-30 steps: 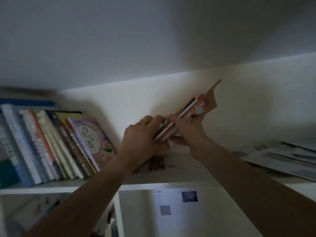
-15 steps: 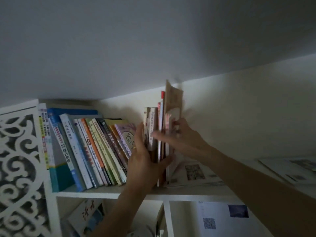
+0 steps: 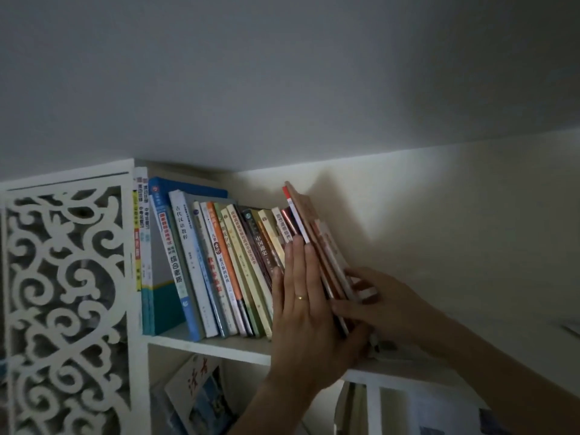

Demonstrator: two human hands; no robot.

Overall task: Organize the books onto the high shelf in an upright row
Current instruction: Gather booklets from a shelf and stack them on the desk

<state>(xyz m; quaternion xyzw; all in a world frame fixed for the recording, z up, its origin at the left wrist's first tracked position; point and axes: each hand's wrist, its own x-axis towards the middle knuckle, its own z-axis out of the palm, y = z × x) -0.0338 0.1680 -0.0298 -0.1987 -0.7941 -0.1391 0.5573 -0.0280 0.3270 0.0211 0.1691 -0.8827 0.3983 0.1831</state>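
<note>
On the high shelf (image 3: 207, 343) the books (image 3: 201, 265) stand in a row leaning left against the carved panel (image 3: 66, 302). At the row's right end, the left hand (image 3: 303, 312) lies flat, fingers together, on the spines; the right hand (image 3: 381, 304), fingers spread, presses the last thin books (image 3: 317, 243) leftward.

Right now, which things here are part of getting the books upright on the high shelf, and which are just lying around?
Part of the job:
- row of books, leaning left
- thin books just added at the row's right end
- left hand flat on their spines
- right hand bracing them
- high shelf

Lying about:
- carved white side panel
- books on the lower shelf
</note>
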